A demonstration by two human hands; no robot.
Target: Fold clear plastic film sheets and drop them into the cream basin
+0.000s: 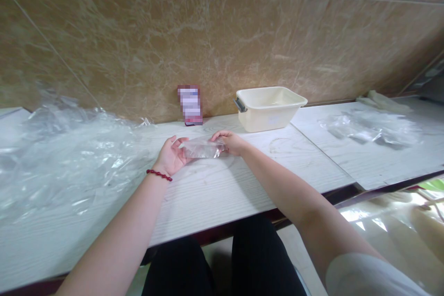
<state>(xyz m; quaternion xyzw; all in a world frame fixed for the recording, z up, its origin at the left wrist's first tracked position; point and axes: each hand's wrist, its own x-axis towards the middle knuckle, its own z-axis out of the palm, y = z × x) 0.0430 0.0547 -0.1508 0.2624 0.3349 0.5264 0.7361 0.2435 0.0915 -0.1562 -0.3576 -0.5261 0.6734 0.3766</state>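
A small clear plastic bag (203, 149) is stretched sideways between my two hands, just above the white wood-grain tabletop. My left hand (173, 156), palm turned up and a dark red bead bracelet at its wrist, has its fingers curled on the bag's left end. At the other end, my right hand (231, 142) pinches the bag, its fingertips partly hidden behind the film. The bag looks flat, and I cannot make out anything inside it. A large loose heap of clear plastic bags (79, 152) spreads to the left of my left hand.
A cream plastic tub (265, 118) with a grey handle stands against the tiled wall. Left of it leans a blurred-out phone-like object (190, 105). More clear bags (374, 127) lie on the right tabletop, before a pale cloth-like bundle (383, 101). The table's front edge runs above my knees.
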